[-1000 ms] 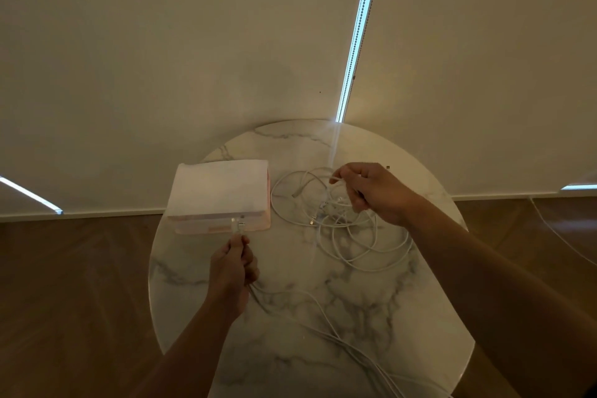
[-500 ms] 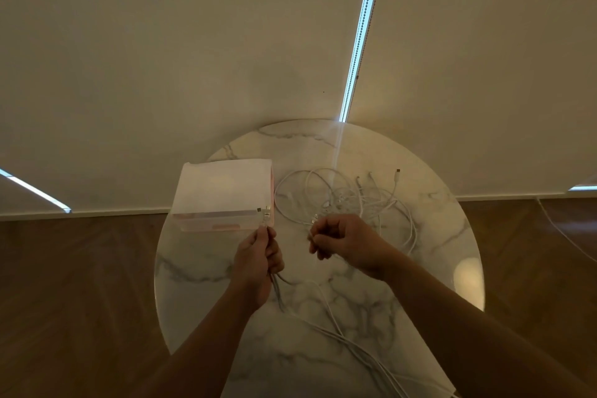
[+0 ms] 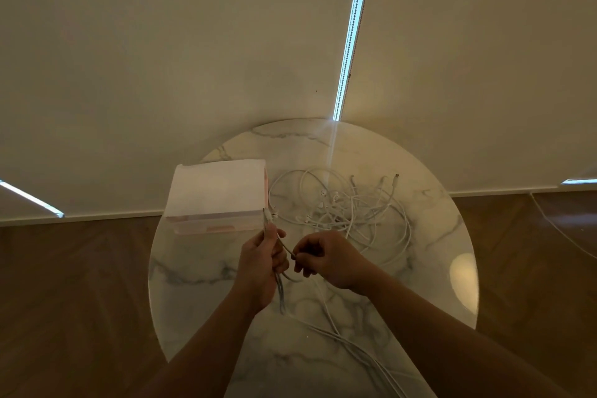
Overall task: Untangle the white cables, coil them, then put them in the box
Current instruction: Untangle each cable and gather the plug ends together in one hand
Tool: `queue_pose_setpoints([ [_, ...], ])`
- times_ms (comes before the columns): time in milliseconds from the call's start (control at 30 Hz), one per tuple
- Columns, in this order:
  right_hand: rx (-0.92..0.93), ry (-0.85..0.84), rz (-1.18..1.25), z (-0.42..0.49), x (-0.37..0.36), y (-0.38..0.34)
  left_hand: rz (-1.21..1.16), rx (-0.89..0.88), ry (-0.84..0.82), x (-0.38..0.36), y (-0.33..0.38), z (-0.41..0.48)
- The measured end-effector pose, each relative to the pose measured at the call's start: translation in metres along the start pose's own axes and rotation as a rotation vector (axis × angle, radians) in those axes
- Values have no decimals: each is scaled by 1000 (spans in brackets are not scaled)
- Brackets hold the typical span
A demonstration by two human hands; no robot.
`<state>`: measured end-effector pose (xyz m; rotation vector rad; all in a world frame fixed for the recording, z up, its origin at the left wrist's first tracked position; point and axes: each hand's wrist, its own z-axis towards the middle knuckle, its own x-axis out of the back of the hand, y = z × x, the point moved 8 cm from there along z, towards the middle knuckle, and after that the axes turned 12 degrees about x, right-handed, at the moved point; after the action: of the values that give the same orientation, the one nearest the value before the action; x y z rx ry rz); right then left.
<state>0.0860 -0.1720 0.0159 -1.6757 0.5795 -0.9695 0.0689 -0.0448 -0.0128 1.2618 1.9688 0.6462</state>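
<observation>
My left hand (image 3: 262, 263) is closed around a white cable (image 3: 336, 333), its plug end poking up above my fist near the box's near right corner. My right hand (image 3: 326, 260), close beside it at the frame's centre, pinches the same cable's strand between thumb and fingertips. The cable is thin and white, and it trails down toward the lower right of the frame. The remaining tangled cables (image 3: 349, 207) lie in loose, overlapping loops right of centre. The box (image 3: 219, 195), white-topped with pinkish sides, sits left of them. Everything rests on a round marble table (image 3: 200, 271).
</observation>
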Motion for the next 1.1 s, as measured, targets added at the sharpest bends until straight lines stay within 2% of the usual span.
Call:
queue_pose_setpoints([
  [100,44,0,-128,1,0,2,24,-20,39,1,0,1],
  [233,219,10,-535,-3,9,4,-64,-37,107,10,-3,8],
  [333,316,187,-785,-17,31,12,-171,-43,151,22,-2,11],
  [400,266,340,-806,-26,48,22,-268,-27,121,22,-4,9],
  [467,115,437,-596,-29,58,38,-321,-13,65,16,-5,5],
  [500,10,464,-399,-30,59,46,-320,-14,50,13,-6,3],
  [533,-92,491,-72,-30,58,55,-320,-22,43,11,-6,2],
  [600,-209,571,765,-27,45,58,-336,-39,31,8,-6,0],
  [633,-230,645,1070,-25,43,55,-340,-44,21,7,-5,1],
  [667,-257,729,1226,-23,47,56,-332,-49,8,6,-3,1],
  [700,-304,797,1290,-21,51,57,-311,-54,0,4,-2,0],
  [767,-419,848,1271,-20,51,64,-268,-75,2,3,2,0],
  [867,-570,794,1154,-20,46,73,-241,-88,21,7,6,1],
  [967,-561,749,1084,-11,58,70,-235,-62,14,8,4,1],
  [1100,-502,751,1177,13,81,57,-225,-36,-11,-6,10,-2],
])
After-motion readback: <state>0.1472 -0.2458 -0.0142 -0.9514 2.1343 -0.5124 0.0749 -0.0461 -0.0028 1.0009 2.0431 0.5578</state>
